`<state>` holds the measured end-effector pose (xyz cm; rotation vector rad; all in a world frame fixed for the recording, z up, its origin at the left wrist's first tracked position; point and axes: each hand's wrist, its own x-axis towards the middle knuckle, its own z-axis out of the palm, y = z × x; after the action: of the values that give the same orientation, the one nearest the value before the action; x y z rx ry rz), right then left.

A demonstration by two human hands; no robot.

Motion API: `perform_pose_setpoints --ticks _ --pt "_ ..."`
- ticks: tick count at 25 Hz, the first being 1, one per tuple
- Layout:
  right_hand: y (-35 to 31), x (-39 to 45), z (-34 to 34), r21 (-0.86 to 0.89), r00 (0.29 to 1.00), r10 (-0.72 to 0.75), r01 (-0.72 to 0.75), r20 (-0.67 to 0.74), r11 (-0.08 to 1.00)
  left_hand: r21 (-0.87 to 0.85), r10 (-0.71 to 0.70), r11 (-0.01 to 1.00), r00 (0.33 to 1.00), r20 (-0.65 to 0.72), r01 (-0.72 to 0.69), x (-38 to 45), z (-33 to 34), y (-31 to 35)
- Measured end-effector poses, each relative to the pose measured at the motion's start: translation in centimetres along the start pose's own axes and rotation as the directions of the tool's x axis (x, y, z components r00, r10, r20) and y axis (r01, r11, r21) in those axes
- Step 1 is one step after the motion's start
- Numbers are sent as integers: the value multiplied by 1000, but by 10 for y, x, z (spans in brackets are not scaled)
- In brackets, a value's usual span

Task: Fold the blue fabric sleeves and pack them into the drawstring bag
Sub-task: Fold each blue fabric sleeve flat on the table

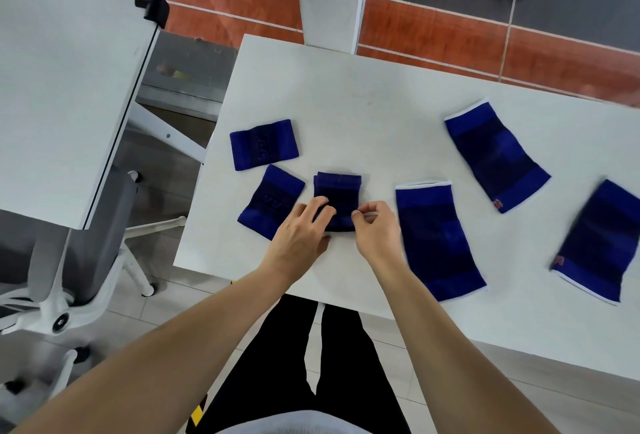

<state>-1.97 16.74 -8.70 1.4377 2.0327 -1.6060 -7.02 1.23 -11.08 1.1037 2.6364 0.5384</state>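
Both hands work on one small folded sleeve [337, 198] near the front edge of the white table [346, 94]. Her left hand [298, 236] lies flat with fingers spread over the sleeve's near left part, pressing it down; the right hand [375, 229] pinches the sleeve's near right corner between thumb and forefinger. Just left of this sleeve lie two others already folded, one [270, 201] touching the left hand, one [264, 144] further back. To its right, three long sleeves lie flat and unfolded: the nearest [438, 239] just beside the right hand, the others [497, 160] [597, 243] well apart. I judge the third fold is being finished. Next comes the nearest long sleeve, which needs both hands free. No drawstring bag is in view.
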Motion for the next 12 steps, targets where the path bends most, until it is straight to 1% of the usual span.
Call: perform_pose_setpoints --ticks 2,3,4,5,6,7,8,9,10,11,12 --pt "1 1 1 37 999 50 -51 15 998 5 3 1000 1000 -16 -3 -2 1 1" --pt "2 1 0 50 998 53 -54 19 997 -1 6 1000 999 -36 -6 -3 1 1" --pt "3 -1 -2 46 999 23 -25 24 999 -11 8 1000 998 -55 -8 -4 2 1" --pt "5 -4 -6 -6 998 -57 58 34 998 -21 11 1000 998 -70 -12 -5 2 1" --pt "9 -7 -11 -118 978 -206 210 46 971 -23 19 1000 997 -80 -21 -5 1 0" --pt "15 -8 -16 -272 923 -377 382 74 883 -14 34 999 996 -85 -35 -5 0 -1" --pt "20 -8 -20 -415 849 -513 514 124 750 -3 51 999 996 -80 -51 -4 -2 -3" --pt "24 -6 -21 -501 782 -595 596 184 628 -1 62 998 996 -65 -63 -3 -4 -5" --pt "27 -4 -21 -530 747 -624 633 230 564 -14 64 998 997 -44 -65 -3 -6 -6" --pt "28 -2 -20 -524 740 -623 646 253 555 -43 54 998 998 -18 -55 -3 -10 -6" --pt "28 1 -19 -497 754 -604 640 258 586 -87 32 996 999 8 -31 -2 -14 -5"
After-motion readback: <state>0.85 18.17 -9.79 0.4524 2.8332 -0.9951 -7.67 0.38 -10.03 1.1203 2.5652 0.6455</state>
